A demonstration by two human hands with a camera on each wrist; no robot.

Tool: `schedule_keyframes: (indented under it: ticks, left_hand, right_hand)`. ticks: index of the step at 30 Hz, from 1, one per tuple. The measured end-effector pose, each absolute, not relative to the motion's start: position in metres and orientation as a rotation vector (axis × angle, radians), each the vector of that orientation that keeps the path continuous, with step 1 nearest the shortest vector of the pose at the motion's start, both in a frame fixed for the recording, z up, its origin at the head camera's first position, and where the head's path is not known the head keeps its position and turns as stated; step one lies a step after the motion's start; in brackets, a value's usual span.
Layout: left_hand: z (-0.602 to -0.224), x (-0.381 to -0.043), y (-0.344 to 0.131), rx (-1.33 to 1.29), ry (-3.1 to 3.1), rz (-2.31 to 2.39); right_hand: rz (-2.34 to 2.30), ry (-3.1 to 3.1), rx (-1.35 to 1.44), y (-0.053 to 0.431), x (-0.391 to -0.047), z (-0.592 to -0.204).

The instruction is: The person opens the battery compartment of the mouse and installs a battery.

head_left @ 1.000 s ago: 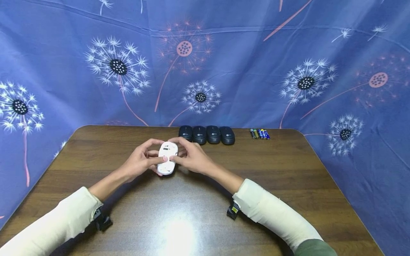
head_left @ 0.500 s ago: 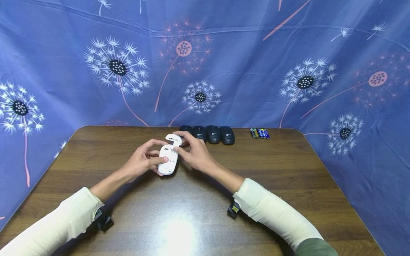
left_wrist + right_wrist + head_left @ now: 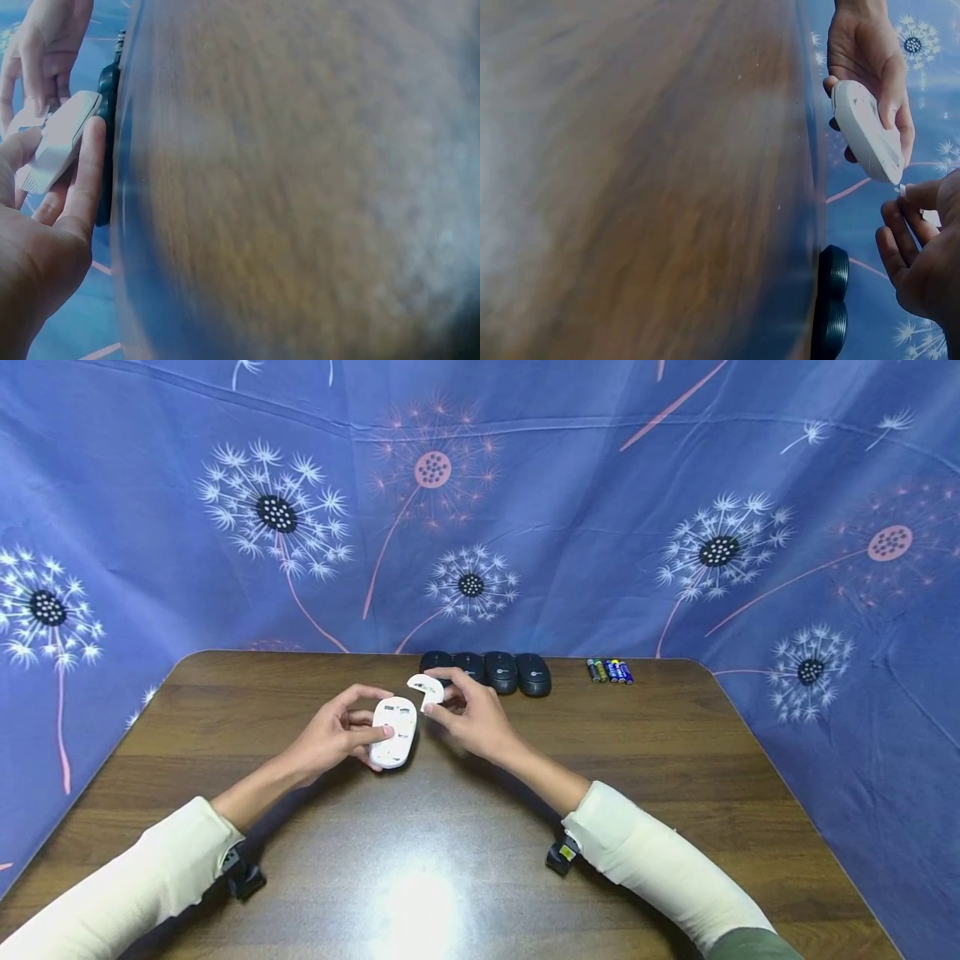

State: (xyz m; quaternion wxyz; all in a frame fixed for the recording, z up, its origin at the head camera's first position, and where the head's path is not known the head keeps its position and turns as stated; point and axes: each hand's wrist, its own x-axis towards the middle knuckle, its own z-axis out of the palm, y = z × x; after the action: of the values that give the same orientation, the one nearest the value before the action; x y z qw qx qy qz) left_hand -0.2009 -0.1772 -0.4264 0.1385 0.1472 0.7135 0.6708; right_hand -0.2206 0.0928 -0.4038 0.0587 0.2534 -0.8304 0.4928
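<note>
In the head view my left hand grips a white computer mouse, its underside turned up with the thumb on it. The battery bay in that underside is uncovered. Just to the right, my right hand pinches the white battery cover between thumb and fingers, apart from the mouse. The left wrist view shows the mouse from its side, held by thumb and fingers. In the right wrist view the mouse is tilted, and only bits of the cover show past my right fingers.
Several black mice stand in a row at the back of the wooden table; my right hand partly hides some. Several batteries lie side by side at the back right. A blue patterned cloth hangs behind the table.
The battery cover has come off the mouse. My right hand has drawn it up and to the right, away from the mouse, while my left hand has stayed nearly still.
</note>
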Motion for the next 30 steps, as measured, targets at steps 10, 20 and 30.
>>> schedule_keyframes:
  ticks: [10,20,30]
  left_hand:
    - [-0.425,-0.201,-0.180,0.396,2.074,1.956]
    - [-0.427,-0.203,-0.183,0.389,2.085,1.974]
    - [-0.424,-0.203,-0.185,0.378,2.065,1.997]
  right_hand:
    - [1.563,-2.568,0.704,0.112,-0.218,-0.406]
    - [1.574,-2.622,0.685,0.132,-0.216,-0.405]
    - [1.596,-2.698,0.697,0.156,-0.212,-0.402]
